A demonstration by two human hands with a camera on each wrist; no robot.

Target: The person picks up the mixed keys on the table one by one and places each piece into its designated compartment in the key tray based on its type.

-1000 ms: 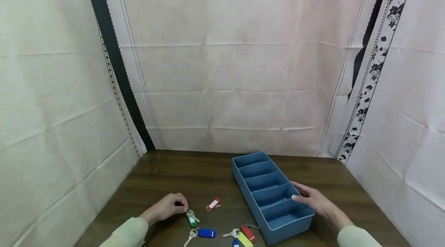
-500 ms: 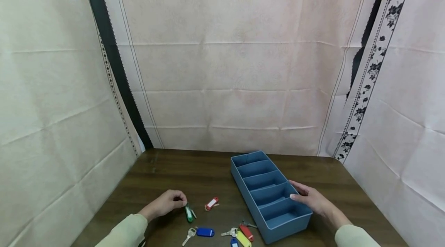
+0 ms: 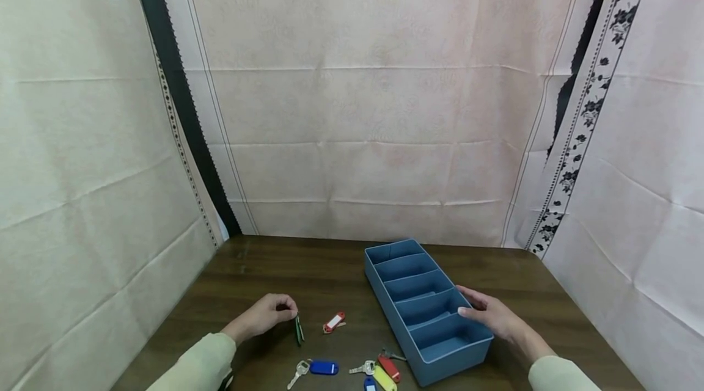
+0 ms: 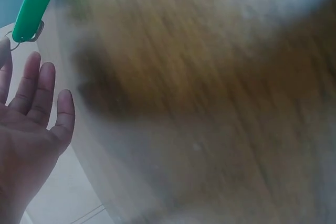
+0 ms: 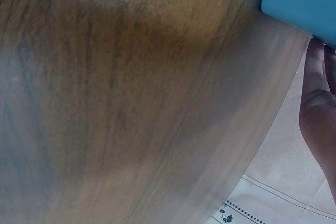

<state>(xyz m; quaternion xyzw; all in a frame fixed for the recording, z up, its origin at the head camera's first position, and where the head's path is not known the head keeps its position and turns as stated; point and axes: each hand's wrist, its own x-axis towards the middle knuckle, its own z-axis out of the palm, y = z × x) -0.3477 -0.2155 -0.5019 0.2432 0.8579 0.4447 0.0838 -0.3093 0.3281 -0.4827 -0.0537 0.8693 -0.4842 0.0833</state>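
Observation:
My left hand (image 3: 269, 313), at the left of the table in the head view, pinches a keyring with a green key tag (image 3: 299, 331) between thumb and index finger. The tag hangs down, edge-on from the head; the left wrist view shows the flat face of the green key tag (image 4: 34, 9) and its ring, with the other fingers loosely spread. On the right, a blue divided box (image 3: 404, 330) stands at an angle. My right hand (image 3: 497, 317) holds its right wall, thumb over the rim and fingers along the outside; the right wrist view shows part of these fingers (image 5: 315, 66).
A red-tagged key (image 3: 334, 322) lies between the left hand and the box. Nearer the front are a blue-tagged key (image 3: 323, 368) and a cluster with red (image 3: 389, 368), yellow (image 3: 385, 379) and blue tags by the box's corner. Cloth (image 3: 352, 104) hangs around the brown table (image 3: 308, 269).
My left hand has raised the green key tag slightly off its earlier spot, and the tag has swung from flat-facing to edge-on. The right hand and the box have stayed put.

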